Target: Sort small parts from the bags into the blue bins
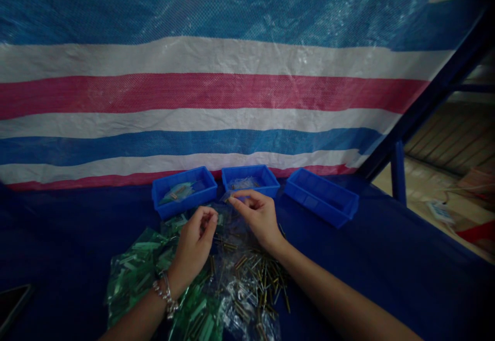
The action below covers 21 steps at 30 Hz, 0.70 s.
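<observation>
My right hand pinches a small clear plastic bag between thumb and fingertips, just in front of the middle blue bin. To its left, my left hand is closed with thumb against fingers; whatever it may hold is too small to make out. Under and beside the left hand lie green-tinted plastic bags with strip-like contents. Below the right hand are clear plastic bags and a loose heap of thin brass-coloured and silvery rods. Clear bags with small pieces lie inside the middle bin.
Another blue bin, at the left, contains small bags; a third blue bin stands angled at the right. Behind them hangs a striped tarpaulin. A dark blue metal frame rises at right. A dark flat device lies at lower left.
</observation>
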{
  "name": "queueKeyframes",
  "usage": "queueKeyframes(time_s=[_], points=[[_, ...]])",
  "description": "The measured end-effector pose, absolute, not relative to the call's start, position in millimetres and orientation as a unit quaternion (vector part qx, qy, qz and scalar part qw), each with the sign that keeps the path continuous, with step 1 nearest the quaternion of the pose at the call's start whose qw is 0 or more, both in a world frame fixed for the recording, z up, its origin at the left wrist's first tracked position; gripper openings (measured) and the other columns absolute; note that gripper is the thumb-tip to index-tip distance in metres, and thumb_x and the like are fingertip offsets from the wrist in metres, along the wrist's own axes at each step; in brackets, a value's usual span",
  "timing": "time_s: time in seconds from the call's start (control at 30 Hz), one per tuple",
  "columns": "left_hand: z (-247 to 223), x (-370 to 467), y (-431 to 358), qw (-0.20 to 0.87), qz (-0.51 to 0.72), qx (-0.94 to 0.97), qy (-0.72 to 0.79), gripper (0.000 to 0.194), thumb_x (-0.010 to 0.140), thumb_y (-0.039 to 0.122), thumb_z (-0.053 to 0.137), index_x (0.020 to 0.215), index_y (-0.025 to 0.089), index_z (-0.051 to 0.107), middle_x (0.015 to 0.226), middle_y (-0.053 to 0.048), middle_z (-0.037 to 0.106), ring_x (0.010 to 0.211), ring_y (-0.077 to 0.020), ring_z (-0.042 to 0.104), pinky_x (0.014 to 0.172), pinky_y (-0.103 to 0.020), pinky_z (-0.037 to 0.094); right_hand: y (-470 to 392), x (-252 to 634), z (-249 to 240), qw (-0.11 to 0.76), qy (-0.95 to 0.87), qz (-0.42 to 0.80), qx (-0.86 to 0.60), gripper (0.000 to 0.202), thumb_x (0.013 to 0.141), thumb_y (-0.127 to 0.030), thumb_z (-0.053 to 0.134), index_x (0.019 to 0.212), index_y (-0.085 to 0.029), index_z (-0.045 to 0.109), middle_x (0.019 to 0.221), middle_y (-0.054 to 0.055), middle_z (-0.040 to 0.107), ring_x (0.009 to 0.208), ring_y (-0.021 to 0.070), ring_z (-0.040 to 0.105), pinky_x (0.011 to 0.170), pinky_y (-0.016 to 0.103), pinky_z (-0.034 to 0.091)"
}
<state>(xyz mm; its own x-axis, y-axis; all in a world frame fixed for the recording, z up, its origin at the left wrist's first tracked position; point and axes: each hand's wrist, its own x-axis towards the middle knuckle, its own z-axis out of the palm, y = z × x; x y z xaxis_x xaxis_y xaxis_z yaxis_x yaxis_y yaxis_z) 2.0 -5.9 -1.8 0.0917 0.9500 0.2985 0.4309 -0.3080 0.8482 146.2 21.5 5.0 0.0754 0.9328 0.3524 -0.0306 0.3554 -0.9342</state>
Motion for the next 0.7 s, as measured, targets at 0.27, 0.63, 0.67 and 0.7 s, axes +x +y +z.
queueKeyframes(time_s=[0.27,0.63,0.67,0.7], points=[[-3,2,-5,0.292,0.441,0.679,0.509,0.011,0.08,0.027,0.043,0.08,0.019,0.049,0.07,0.0,0.052,0.064,-0.0143,0.05,0.057,-0.024,0.04,23,146,7,0.625,-0.499,0.429,-0.42,0.021,0.066,-0.03,0.062,0.08,-0.014,0.064,0.044,-0.002,0.056,0.031,0.0065,0.039,0.034,0.02,0.03],[-5,2,-4,0.291,0.437,0.681,0.51,0.009,0.079,0.024,0.043,0.081,0.018,0.049,0.073,-0.001,0.053,0.066,-0.015,0.052,0.06,-0.026,0.041,29,147,4,0.535,-0.552,0.517,-0.376,0.051,0.075,-0.034,0.052,0.122,-0.023,0.037,0.129,0.011,0.039,0.067,0.0123,0.06,0.04,0.018,0.039],[-5,2,-4,0.291,0.438,0.681,0.511,0.009,0.079,0.024,0.044,0.081,0.018,0.049,0.074,-0.001,0.054,0.067,-0.0153,0.052,0.061,-0.026,0.041,30,147,2,0.522,-0.566,0.511,-0.381,0.052,0.077,-0.035,0.048,0.125,-0.025,0.033,0.132,0.011,0.035,0.066,0.0114,0.06,0.04,0.018,0.039],[-5,2,-4,0.292,0.437,0.68,0.511,0.008,0.079,0.024,0.044,0.082,0.018,0.05,0.074,-0.001,0.054,0.068,-0.0155,0.052,0.061,-0.026,0.041,31,148,-1,0.512,-0.582,0.499,-0.388,0.051,0.079,-0.035,0.045,0.127,-0.025,0.03,0.133,0.01,0.033,0.064,0.0105,0.059,0.04,0.018,0.039]])
